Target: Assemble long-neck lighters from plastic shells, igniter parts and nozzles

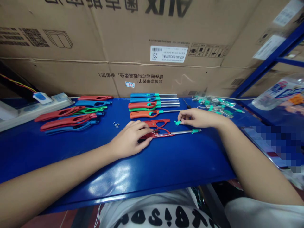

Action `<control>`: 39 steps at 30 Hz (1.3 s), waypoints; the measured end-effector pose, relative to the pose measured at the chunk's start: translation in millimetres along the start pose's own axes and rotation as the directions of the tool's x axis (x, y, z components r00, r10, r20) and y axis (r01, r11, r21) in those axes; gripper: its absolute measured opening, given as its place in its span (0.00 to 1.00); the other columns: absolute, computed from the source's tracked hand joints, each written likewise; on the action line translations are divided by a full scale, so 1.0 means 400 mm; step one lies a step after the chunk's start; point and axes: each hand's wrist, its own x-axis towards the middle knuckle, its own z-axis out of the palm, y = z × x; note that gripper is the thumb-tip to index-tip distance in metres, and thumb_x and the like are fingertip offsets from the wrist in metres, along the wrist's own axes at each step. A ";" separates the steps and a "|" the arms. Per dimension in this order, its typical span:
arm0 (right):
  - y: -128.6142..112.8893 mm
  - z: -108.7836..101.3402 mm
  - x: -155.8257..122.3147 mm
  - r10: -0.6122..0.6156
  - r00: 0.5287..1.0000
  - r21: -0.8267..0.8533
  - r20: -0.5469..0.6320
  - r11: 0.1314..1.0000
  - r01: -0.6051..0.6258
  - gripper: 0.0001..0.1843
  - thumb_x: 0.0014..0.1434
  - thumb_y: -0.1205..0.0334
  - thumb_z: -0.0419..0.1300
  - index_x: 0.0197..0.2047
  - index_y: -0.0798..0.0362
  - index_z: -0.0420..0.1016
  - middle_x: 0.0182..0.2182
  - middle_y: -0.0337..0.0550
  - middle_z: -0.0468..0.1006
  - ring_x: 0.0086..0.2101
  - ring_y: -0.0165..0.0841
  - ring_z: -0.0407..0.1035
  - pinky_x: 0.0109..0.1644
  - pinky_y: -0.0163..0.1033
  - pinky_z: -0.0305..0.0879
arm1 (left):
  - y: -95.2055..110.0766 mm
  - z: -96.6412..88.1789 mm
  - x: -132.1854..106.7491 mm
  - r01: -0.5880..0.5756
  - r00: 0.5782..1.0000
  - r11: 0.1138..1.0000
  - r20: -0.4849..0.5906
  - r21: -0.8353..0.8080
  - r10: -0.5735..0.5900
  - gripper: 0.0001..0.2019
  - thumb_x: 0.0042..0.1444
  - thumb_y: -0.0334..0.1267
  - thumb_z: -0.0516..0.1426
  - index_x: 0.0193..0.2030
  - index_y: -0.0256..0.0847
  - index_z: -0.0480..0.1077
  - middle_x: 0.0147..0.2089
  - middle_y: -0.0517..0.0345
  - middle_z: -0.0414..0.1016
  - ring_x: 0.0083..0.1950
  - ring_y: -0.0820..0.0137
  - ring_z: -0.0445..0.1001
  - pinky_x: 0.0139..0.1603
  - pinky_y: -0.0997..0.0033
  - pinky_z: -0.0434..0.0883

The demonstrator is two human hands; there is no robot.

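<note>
My left hand [133, 137] is closed over the handle end of a red lighter half-shell [162, 133] on the blue table. A thin white wire shows in that shell, and a metal tube [182, 132] runs out to the right with a green piece [195, 130] near its tip. Just behind lies a second red half-shell [159, 123], partly covered by my left fingers. Between thumb and fingertips, my right hand [193, 117] pinches a small green plastic part [177, 122] above the tube.
Assembled lighters [142, 114] lie in a row behind my hands. Coloured handle shells [68, 122] are stacked at left, near a power strip [35, 107] and small screws [116, 125]. Metal tubes with green parts [218, 106] are heaped at right. Cardboard boxes [133, 38] stand behind.
</note>
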 end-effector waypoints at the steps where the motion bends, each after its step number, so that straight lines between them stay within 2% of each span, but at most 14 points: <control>1: 0.003 0.001 0.003 0.004 1.000 0.028 0.002 1.000 -0.004 0.13 0.63 0.55 0.57 0.47 0.51 0.75 0.39 0.47 0.80 0.32 0.34 0.70 0.34 0.37 0.65 | 0.000 -0.001 0.000 0.006 1.000 1.000 0.003 -0.001 -0.006 0.13 0.68 0.40 0.54 0.53 0.40 0.75 0.50 0.50 0.77 0.52 0.61 0.74 0.55 0.57 0.68; 4: 0.011 0.005 0.009 -0.013 1.000 0.089 0.001 0.996 0.013 0.13 0.62 0.58 0.57 0.47 0.52 0.76 0.40 0.48 0.80 0.36 0.37 0.73 0.37 0.38 0.67 | 0.001 -0.001 0.003 0.019 1.000 1.000 0.011 -0.003 -0.019 0.13 0.68 0.40 0.54 0.53 0.40 0.75 0.50 0.50 0.77 0.52 0.61 0.74 0.54 0.58 0.68; 7: 0.014 0.008 0.012 -0.033 0.999 0.074 -0.022 0.997 0.034 0.12 0.62 0.59 0.57 0.47 0.51 0.76 0.41 0.48 0.81 0.38 0.38 0.73 0.39 0.39 0.67 | 0.001 0.000 0.005 0.017 1.000 1.000 0.007 -0.008 -0.017 0.13 0.68 0.40 0.54 0.53 0.40 0.75 0.50 0.50 0.77 0.52 0.60 0.75 0.54 0.57 0.68; 9: 0.012 0.010 0.013 -0.036 0.998 0.040 -0.043 0.998 0.038 0.13 0.63 0.60 0.56 0.48 0.51 0.76 0.40 0.48 0.80 0.36 0.37 0.72 0.38 0.39 0.67 | 0.001 0.002 0.005 0.014 1.000 1.000 0.003 -0.015 -0.014 0.13 0.68 0.40 0.54 0.54 0.41 0.75 0.50 0.49 0.77 0.52 0.60 0.75 0.54 0.57 0.68; 13: 0.008 0.008 0.012 -0.029 0.996 -0.057 -0.085 0.998 0.024 0.12 0.63 0.60 0.56 0.49 0.53 0.74 0.31 0.44 0.78 0.28 0.34 0.68 0.33 0.38 0.63 | -0.001 0.003 0.003 0.017 1.000 1.000 0.001 -0.016 -0.017 0.13 0.67 0.40 0.55 0.54 0.40 0.75 0.51 0.49 0.77 0.52 0.60 0.74 0.54 0.57 0.68; 16: 0.006 0.004 0.008 -0.073 0.983 -0.114 -0.167 0.992 0.054 0.12 0.65 0.57 0.55 0.47 0.53 0.74 0.31 0.44 0.77 0.29 0.33 0.67 0.35 0.38 0.63 | -0.002 0.003 0.002 0.011 1.000 1.000 0.001 -0.010 -0.011 0.14 0.67 0.40 0.55 0.55 0.40 0.74 0.51 0.49 0.77 0.53 0.60 0.74 0.55 0.57 0.68; 18: 0.001 0.003 0.006 -0.100 0.976 -0.093 -0.195 0.992 0.083 0.15 0.66 0.50 0.55 0.45 0.52 0.75 0.33 0.44 0.78 0.31 0.34 0.68 0.36 0.38 0.63 | -0.002 0.003 0.001 0.010 1.000 1.000 0.000 -0.006 -0.010 0.15 0.67 0.40 0.55 0.57 0.40 0.73 0.52 0.48 0.77 0.54 0.59 0.74 0.55 0.56 0.68; 21: -0.012 0.006 0.005 -0.090 0.987 -0.054 -0.135 0.995 0.084 0.19 0.65 0.44 0.57 0.44 0.52 0.76 0.32 0.43 0.78 0.29 0.33 0.68 0.34 0.38 0.62 | -0.002 0.002 0.001 0.006 1.000 1.000 0.002 -0.006 -0.006 0.16 0.68 0.41 0.55 0.59 0.40 0.71 0.54 0.48 0.77 0.55 0.59 0.74 0.56 0.56 0.68; 27: -0.028 0.019 0.015 -0.152 0.988 -0.054 -0.037 0.987 0.150 0.16 0.68 0.52 0.52 0.45 0.52 0.76 0.40 0.46 0.79 0.36 0.35 0.70 0.41 0.39 0.65 | -0.002 0.003 0.002 -0.014 1.000 1.000 0.001 -0.012 0.014 0.15 0.71 0.41 0.53 0.60 0.41 0.71 0.56 0.50 0.78 0.56 0.62 0.74 0.58 0.57 0.67; 31: -0.023 0.015 0.012 -0.078 0.993 -0.064 -0.089 0.995 0.073 0.17 0.67 0.49 0.55 0.49 0.52 0.74 0.35 0.44 0.78 0.31 0.34 0.67 0.35 0.38 0.63 | -0.004 0.003 0.003 -0.011 1.000 1.000 0.012 -0.017 0.011 0.16 0.71 0.41 0.53 0.61 0.42 0.70 0.56 0.51 0.78 0.56 0.62 0.75 0.58 0.58 0.67; 34: -0.016 0.004 0.003 -0.052 0.987 -0.092 -0.151 0.995 0.039 0.18 0.65 0.45 0.57 0.44 0.52 0.74 0.34 0.45 0.78 0.30 0.34 0.68 0.34 0.38 0.62 | -0.005 0.003 0.003 -0.013 1.000 1.000 0.012 -0.020 0.013 0.16 0.70 0.41 0.54 0.61 0.42 0.70 0.56 0.51 0.78 0.57 0.62 0.74 0.58 0.58 0.66; 37: -0.010 -0.004 -0.005 -0.032 0.996 -0.105 -0.082 0.994 0.023 0.19 0.61 0.43 0.61 0.40 0.52 0.74 0.34 0.46 0.78 0.31 0.34 0.69 0.34 0.38 0.62 | -0.006 0.004 0.003 -0.011 1.000 1.000 0.015 -0.026 0.012 0.15 0.70 0.41 0.54 0.60 0.42 0.70 0.56 0.51 0.78 0.56 0.62 0.74 0.57 0.58 0.66; 39: -0.009 -0.004 -0.006 -0.024 0.999 -0.115 -0.032 0.993 0.020 0.16 0.60 0.47 0.62 0.40 0.52 0.75 0.37 0.47 0.79 0.32 0.34 0.70 0.34 0.38 0.62 | -0.005 0.005 0.002 -0.012 1.000 1.000 0.016 -0.028 0.012 0.15 0.70 0.41 0.54 0.60 0.43 0.70 0.56 0.52 0.77 0.57 0.62 0.74 0.57 0.58 0.66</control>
